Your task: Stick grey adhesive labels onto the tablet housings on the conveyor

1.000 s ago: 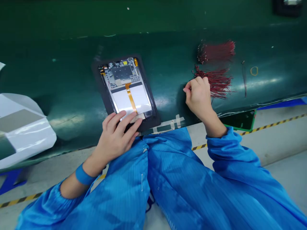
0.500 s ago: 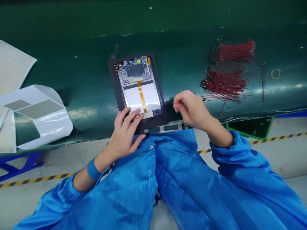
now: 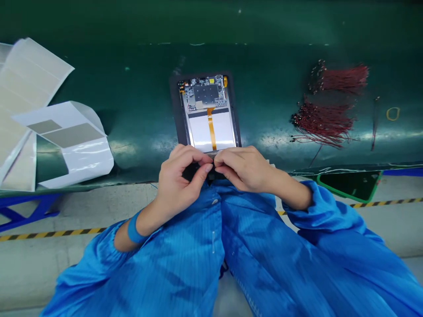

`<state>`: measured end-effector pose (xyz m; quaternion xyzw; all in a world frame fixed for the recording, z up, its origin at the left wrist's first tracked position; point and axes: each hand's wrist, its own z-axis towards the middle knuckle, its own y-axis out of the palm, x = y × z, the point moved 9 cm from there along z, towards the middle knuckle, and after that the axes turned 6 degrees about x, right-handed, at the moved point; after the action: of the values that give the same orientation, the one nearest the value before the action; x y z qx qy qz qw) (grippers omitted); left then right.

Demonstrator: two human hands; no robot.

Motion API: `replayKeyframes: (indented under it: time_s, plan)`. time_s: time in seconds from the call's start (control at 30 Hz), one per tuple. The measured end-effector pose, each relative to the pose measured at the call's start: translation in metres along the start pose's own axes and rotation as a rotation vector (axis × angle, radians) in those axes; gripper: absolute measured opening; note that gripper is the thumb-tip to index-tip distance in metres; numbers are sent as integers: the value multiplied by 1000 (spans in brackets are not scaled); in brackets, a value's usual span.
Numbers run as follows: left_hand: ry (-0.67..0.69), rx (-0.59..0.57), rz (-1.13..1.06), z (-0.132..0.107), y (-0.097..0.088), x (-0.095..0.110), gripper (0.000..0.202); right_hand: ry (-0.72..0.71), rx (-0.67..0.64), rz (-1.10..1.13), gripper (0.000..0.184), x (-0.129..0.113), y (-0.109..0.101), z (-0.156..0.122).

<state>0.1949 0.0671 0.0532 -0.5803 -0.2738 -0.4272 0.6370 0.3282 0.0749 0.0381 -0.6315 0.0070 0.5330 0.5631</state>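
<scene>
The left hand [image 3: 180,185] and right hand [image 3: 246,169] are pressed together, fingertips pinching something hidden at the near edge of an opened tablet [image 3: 206,112], seemingly placed flat on the green-matted counter [image 3: 139,101] for steady two-handed access, with red wire bundles [image 3: 324,123] beyond the right hand.

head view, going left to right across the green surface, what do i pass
white plastic sheets → open tablet in a black frame → red wire bundles → small yellow ring
</scene>
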Motion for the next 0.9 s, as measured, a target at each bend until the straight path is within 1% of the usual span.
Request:
replayKeyframes:
  time_s: [0.07,0.17,0.23,0.3,0.37,0.43,0.47,0.5,0.57,0.63,0.67,0.8,0.9]
  plan:
    - [-32,-24,16,2,1,-5,10,-15,19,-3,20,-2,-2,0]
    - [-91,-85,-20,4,3,-11,12,-9,55,-27,20,-3,-6,3]
    - [-123,-87,-48,6,0,-13,15,-3,73,-46,22,-4,-9,6]
    - [-122,-69,-45,8,-5,-16,14,5,107,-70,25,-6,-14,10]
    - [-63,-17,10,9,-10,-20,12,41,156,-103,27,-3,-23,12]
    - [65,49,127,9,-14,-24,15,102,219,-120,25,3,-33,11]
    - [142,62,192,7,-12,-27,19,130,251,-115,23,7,-38,10]
    - [217,52,253,5,-8,-30,24,152,280,-103,21,11,-43,7]
    - [332,-10,361,-2,5,-39,35,195,318,-82,20,20,-49,2]
    - [399,-59,453,-8,14,-48,43,223,332,-69,19,28,-51,-2]
    - [431,-63,486,-10,15,-49,45,222,342,-59,17,30,-53,-4]
    - [516,-91,544,-9,13,-45,45,185,426,25,12,35,-59,-9]
    - [542,-127,515,-1,17,-41,45,214,464,115,12,42,-59,-12]
